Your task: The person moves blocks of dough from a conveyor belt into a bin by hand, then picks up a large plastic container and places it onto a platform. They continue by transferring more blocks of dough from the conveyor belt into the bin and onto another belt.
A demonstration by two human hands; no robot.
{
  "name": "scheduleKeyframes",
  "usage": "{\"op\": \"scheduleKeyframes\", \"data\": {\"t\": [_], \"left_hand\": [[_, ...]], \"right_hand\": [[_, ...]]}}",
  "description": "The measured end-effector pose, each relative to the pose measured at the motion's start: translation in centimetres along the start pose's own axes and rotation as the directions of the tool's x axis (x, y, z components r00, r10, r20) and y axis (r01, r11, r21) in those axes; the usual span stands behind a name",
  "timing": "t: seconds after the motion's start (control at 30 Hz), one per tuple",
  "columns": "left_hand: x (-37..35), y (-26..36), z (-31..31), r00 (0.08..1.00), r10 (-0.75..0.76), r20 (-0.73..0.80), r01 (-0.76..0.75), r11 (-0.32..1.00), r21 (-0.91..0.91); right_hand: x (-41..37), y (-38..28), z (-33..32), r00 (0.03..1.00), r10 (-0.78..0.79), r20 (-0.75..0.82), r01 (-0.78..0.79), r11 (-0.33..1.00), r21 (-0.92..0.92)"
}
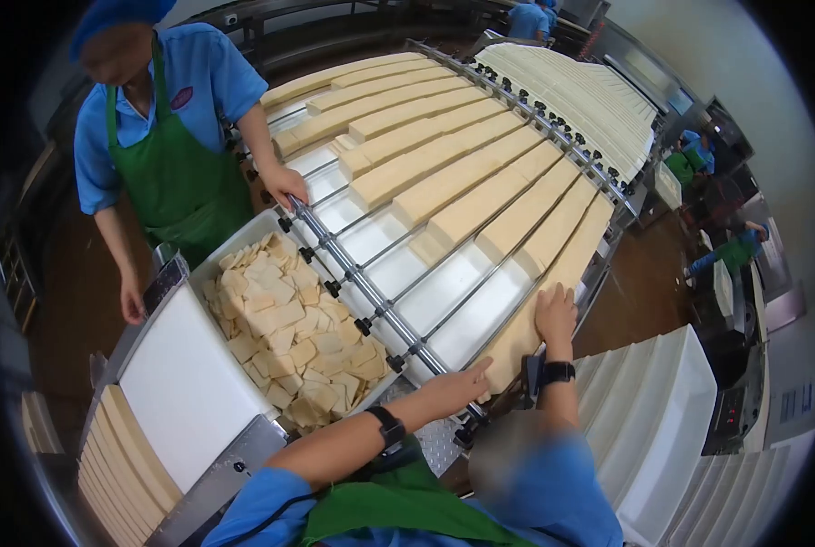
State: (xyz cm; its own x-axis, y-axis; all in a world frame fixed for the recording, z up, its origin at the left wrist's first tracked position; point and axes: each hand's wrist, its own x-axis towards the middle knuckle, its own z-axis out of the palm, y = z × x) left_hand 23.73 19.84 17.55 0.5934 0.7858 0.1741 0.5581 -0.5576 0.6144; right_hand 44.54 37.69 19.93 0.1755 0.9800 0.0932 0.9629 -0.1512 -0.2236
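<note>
My left hand (455,390) is at the near end of the rightmost long pale strip (582,244), its thumb and fingers closed about the corner. Farther up the same strip, my right hand (556,317) lies against its right side with the fingers spread on it. Several more pale strips (466,202) lie side by side in the lanes of a white conveyor, divided by thin metal rods. A round metal bar (357,273) with black knobs crosses the lanes near their front ends.
A bin (391,387) of thin pale offcuts (289,319) stands left of my arms. Beyond it a co-worker in a green apron (184,169) rests one hand on the bar. Stacked white trays (649,392) are at right. Cut slabs (125,456) lie lower left. Other people work farther back.
</note>
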Motion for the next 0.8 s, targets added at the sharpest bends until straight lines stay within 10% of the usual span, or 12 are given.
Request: {"op": "scheduleKeyframes", "data": {"t": [0.13, 0.23, 0.33, 0.6, 0.67, 0.8], "left_hand": [[1.9, 1.3, -1.6, 0.972, -0.053, 0.228, 0.018, 0.988, 0.151], [-1.0, -0.5, -0.9, 0.981, -0.001, -0.196, 0.017, 0.997, 0.078], [-7.2, -1.3, -4.4, 0.864, -0.146, -0.481, 0.157, 0.987, -0.017], [-28.3, -2.1, -8.0, 0.288, -0.638, -0.714, 0.586, 0.707, -0.396], [-34.0, -1.0, -7.3, -0.068, -0.722, -0.688, 0.517, 0.565, -0.643], [-46.4, 2.0, -3.3, -0.539, -0.391, -0.746, 0.683, 0.316, -0.659]], "right_hand": [[-1.2, -0.8, 1.4, 0.996, -0.009, 0.091, 0.021, 0.991, -0.135], [-1.8, -3.6, 0.2, 0.989, -0.054, 0.137, 0.086, 0.967, -0.239], [-1.7, -4.0, 3.4, 0.913, -0.404, 0.061, 0.402, 0.914, 0.043], [-13.6, -24.0, 5.0, 0.308, -0.951, 0.032, 0.871, 0.296, 0.392], [-18.4, -29.3, 6.1, 0.136, -0.990, 0.041, 0.883, 0.140, 0.448], [-30.3, -38.4, 9.5, -0.071, -0.996, 0.060, 0.813, -0.023, 0.581]]}}
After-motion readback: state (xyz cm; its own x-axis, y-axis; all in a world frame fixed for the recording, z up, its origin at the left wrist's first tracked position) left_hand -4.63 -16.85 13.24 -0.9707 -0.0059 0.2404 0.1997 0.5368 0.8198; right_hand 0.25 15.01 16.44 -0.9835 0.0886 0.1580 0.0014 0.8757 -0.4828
